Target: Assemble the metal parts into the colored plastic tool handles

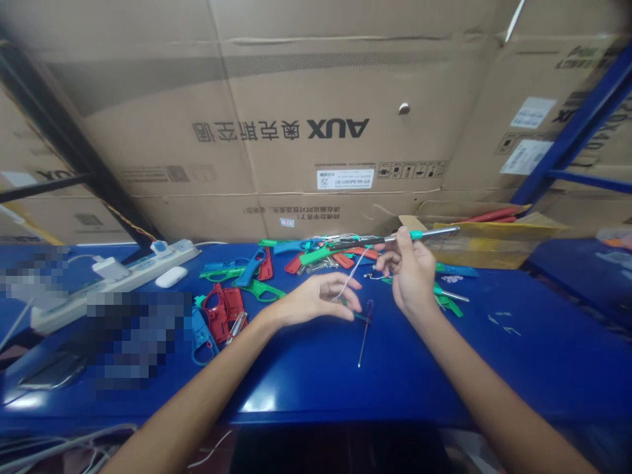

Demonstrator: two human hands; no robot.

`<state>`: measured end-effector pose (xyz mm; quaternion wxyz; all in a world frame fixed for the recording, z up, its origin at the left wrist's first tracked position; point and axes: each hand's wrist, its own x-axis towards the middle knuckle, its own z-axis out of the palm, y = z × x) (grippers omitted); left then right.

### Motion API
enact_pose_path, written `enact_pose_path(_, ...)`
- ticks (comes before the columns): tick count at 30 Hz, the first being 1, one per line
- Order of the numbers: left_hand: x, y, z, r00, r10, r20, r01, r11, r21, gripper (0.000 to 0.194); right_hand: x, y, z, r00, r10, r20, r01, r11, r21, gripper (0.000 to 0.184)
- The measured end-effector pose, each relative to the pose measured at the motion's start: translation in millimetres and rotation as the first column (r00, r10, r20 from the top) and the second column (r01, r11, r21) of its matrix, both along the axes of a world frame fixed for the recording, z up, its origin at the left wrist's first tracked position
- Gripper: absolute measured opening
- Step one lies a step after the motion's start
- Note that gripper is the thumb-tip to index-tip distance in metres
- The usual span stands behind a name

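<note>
My right hand (413,273) is closed around a long-necked lighter piece, with a silver metal tube (440,231) and a teal collar (417,235) showing above the thumb. A dark rod (363,244) extends left from these fingers towards a green handle (320,254); I cannot tell whether they are joined. From there a thin white wire (353,271) hangs down into my left hand (320,299), whose fingers curl round it. Just beyond the left fingertips, a screwdriver (364,339) with a purple handle lies on the blue table (306,368).
Red, blue and green lighter shells (224,309) lie in piles at left and behind my hands. A power strip (118,283) with plugs and a white case (171,276) are at far left. Cardboard (276,79) walls the back; a yellow-taped box (488,245) stands back right.
</note>
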<state>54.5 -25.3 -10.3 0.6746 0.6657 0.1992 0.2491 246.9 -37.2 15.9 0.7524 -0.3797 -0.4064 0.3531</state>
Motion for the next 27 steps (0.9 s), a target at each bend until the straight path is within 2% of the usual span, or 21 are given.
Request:
enact_pose_path(2, 1.3, 1.1, -0.8, 0.998, 0.06, -0.007, -0.059, 0.998, 0.013, 0.038, 0.4, 0.6, -0.5, 1.0, 0.001, 0.005, -0.001, 1.0, -0.003, 0.048)
enact_pose_path(4, 1.0, 2.8, -0.5, 0.991, 0.134, -0.005, -0.134, 0.99, 0.048, 0.036, 1.0, 1.6, -1.6, 1.0, 0.002, 0.005, -0.002, 1.0, -0.009, 0.048)
enact_pose_path(7, -0.7, 4.7, 1.2, 0.976, 0.216, 0.015, -0.216, 0.969, 0.122, 0.04, 3.1, 4.4, -4.6, 1.0, -0.006, -0.025, 0.005, 1.0, -0.026, 0.051)
enact_pose_path(10, -1.1, 4.6, 1.8, 0.97, 0.234, 0.062, -0.242, 0.955, 0.171, 0.057, 5.6, 7.3, -7.9, 0.998, -0.009, -0.061, 0.007, 0.999, -0.037, 0.054)
enact_pose_path(11, -0.9, 4.4, 1.8, 0.967, 0.244, 0.07, -0.253, 0.947, 0.199, 0.056, 6.2, 8.0, -8.6, 0.998, -0.006, -0.062, 0.004, 0.999, -0.039, 0.054)
enact_pose_path(13, -0.2, 4.0, 1.7, 0.957, 0.284, 0.058, -0.288, 0.911, 0.294, 0.042, 6.8, 8.5, -9.2, 0.999, -0.002, -0.052, 0.0, 0.999, -0.046, 0.053)
enact_pose_path(16, -0.3, 3.9, 3.1, 0.925, 0.378, 0.041, -0.353, 0.814, 0.462, 0.027, 6.4, 7.6, -8.3, 0.999, -0.009, -0.052, 0.006, 0.998, -0.061, 0.055)
enact_pose_path(18, -1.4, 4.0, 4.6, 0.903, 0.428, 0.045, -0.386, 0.759, 0.524, 0.026, 5.5, 6.6, -7.3, 0.998, -0.007, -0.055, 0.003, 0.998, -0.059, 0.055)
enact_pose_path(23, -5.9, 5.3, 7.6, 0.878, 0.478, 0.03, -0.407, 0.712, 0.572, 0.028, 4.3, 6.5, -6.2, 0.996, 0.073, -0.042, -0.076, 0.995, -0.063, 0.052)
enact_pose_path(27, -8.3, 7.3, 9.3, 0.897, 0.432, 0.089, -0.376, 0.642, 0.668, 0.03, 5.2, 9.5, -7.3, 0.992, 0.084, -0.093, -0.087, 0.996, -0.023, 0.053)
